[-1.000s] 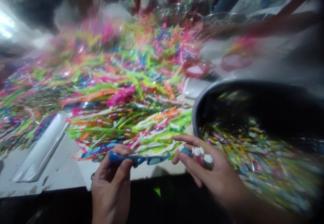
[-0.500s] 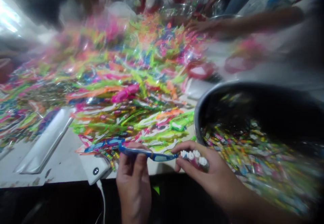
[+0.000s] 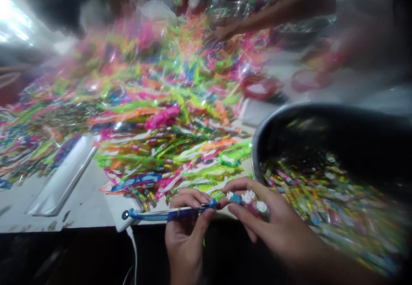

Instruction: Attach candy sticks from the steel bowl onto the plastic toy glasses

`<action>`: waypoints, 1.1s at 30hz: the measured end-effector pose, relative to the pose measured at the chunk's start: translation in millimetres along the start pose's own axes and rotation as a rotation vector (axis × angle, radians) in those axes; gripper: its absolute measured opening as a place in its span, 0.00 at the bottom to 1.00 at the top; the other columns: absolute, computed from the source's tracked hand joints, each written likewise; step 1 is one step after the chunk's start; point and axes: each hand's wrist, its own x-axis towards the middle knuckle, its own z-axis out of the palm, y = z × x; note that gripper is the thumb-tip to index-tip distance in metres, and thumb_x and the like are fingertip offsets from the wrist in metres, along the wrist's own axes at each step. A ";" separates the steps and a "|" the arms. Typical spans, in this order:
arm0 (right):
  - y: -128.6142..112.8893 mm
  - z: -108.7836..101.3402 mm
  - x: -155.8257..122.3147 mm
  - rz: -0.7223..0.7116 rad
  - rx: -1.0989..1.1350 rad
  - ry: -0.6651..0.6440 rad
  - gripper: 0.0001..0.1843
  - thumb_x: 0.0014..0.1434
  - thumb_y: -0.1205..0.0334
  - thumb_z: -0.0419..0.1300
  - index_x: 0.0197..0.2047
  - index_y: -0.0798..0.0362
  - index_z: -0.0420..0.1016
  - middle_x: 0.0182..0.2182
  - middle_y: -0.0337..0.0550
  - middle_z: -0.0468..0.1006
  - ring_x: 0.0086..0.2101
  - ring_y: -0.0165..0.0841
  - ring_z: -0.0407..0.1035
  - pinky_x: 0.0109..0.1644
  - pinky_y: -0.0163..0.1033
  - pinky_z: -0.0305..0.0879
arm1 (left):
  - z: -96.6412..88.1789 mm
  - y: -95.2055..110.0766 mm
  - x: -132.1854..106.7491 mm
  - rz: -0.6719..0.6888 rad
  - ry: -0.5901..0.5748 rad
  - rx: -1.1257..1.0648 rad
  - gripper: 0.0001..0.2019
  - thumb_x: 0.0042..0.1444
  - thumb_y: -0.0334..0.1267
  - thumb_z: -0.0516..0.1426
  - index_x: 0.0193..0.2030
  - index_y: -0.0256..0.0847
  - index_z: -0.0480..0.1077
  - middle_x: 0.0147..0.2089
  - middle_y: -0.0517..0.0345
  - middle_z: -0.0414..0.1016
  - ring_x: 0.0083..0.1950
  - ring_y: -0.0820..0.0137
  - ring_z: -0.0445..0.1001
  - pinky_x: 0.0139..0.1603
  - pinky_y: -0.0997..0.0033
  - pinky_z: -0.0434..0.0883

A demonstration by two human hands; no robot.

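Note:
My left hand (image 3: 188, 238) is shut on a pair of blue plastic toy glasses (image 3: 170, 214), which appear nearly edge-on and lie almost level. Their far end points at my right hand (image 3: 273, 220), close to its fingertips. That hand pinches a small bundle of white-capped pink tubes (image 3: 252, 203), with a small blue piece (image 3: 234, 198) at its fingertips. What the tubes are exactly is hidden by my fingers. A steel bowl (image 3: 257, 160) stands just beyond my right hand.
Bright neon plastic strips (image 3: 167, 147) lie heaped across the white table (image 3: 80, 212). The bowl holds small multicoloured packets. A white phone (image 3: 124, 216) with a cable (image 3: 133, 255) sits at the table's near edge. A co-worker's hand (image 3: 223, 31) reaches over the far pile.
The blue glasses have turned more edge-on and moved right with my left hand, closer to my right hand. The co-worker's hand has moved left over the pile.

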 end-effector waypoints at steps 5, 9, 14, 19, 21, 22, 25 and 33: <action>-2.4 -1.4 -0.6 0.035 -0.068 -0.080 0.12 0.66 0.52 0.63 0.51 0.45 0.74 0.20 0.30 0.67 0.21 0.29 0.66 0.26 0.31 0.62 | 4.9 2.4 -0.8 0.091 -0.095 0.057 0.11 0.57 0.24 0.65 0.37 0.44 0.72 0.36 0.61 0.74 0.40 0.74 0.76 0.44 0.77 0.77; -5.2 -3.9 -1.6 -0.009 -0.092 -0.107 0.10 0.67 0.51 0.62 0.48 0.45 0.76 0.30 0.36 0.75 0.24 0.28 0.67 0.28 0.32 0.64 | 1.9 4.3 2.0 0.106 -0.146 0.073 0.11 0.56 0.23 0.66 0.37 0.43 0.72 0.37 0.59 0.74 0.38 0.73 0.76 0.39 0.78 0.75; -1.9 -4.1 2.1 -0.021 -0.147 -0.097 0.12 0.67 0.49 0.62 0.49 0.46 0.76 0.36 0.39 0.78 0.25 0.29 0.68 0.30 0.33 0.66 | -0.2 6.1 2.2 0.139 -0.186 0.082 0.11 0.55 0.22 0.66 0.36 0.43 0.72 0.36 0.59 0.74 0.38 0.71 0.76 0.40 0.76 0.77; -3.5 -6.6 1.3 -0.041 -0.198 -0.121 0.12 0.67 0.51 0.61 0.48 0.46 0.78 0.36 0.40 0.80 0.30 0.33 0.72 0.33 0.35 0.68 | 2.2 4.2 0.2 0.075 -0.149 0.085 0.10 0.56 0.25 0.66 0.36 0.43 0.72 0.35 0.60 0.74 0.38 0.73 0.76 0.40 0.79 0.76; -6.4 -8.3 -0.5 -0.083 -0.214 -0.139 0.11 0.68 0.51 0.61 0.46 0.46 0.79 0.36 0.41 0.82 0.36 0.36 0.76 0.38 0.36 0.69 | 2.7 -0.3 -0.5 0.072 -0.137 0.077 0.10 0.56 0.24 0.66 0.36 0.43 0.72 0.35 0.60 0.73 0.38 0.73 0.75 0.40 0.79 0.76; -7.7 -9.1 -1.3 -0.107 -0.215 -0.140 0.10 0.68 0.52 0.61 0.46 0.47 0.79 0.36 0.41 0.82 0.37 0.37 0.76 0.39 0.36 0.70 | 3.0 -3.4 -0.9 0.082 -0.135 0.065 0.11 0.57 0.24 0.66 0.36 0.44 0.72 0.35 0.60 0.73 0.38 0.73 0.75 0.40 0.78 0.76; -8.9 -10.3 -2.3 -0.161 -0.198 -0.144 0.09 0.67 0.53 0.62 0.45 0.48 0.79 0.33 0.39 0.81 0.30 0.32 0.74 0.33 0.33 0.67 | 5.0 -14.3 -1.4 0.137 -0.122 -0.002 0.12 0.57 0.24 0.65 0.39 0.45 0.71 0.36 0.61 0.72 0.38 0.73 0.75 0.40 0.77 0.76; -3.3 -10.3 -1.9 -0.133 -0.133 -0.115 0.11 0.66 0.50 0.64 0.44 0.49 0.80 0.21 0.34 0.74 0.18 0.27 0.64 0.21 0.31 0.59 | 13.3 -24.5 -0.9 0.105 -0.094 -0.069 0.10 0.59 0.26 0.65 0.39 0.45 0.70 0.36 0.60 0.70 0.37 0.73 0.75 0.32 0.81 0.75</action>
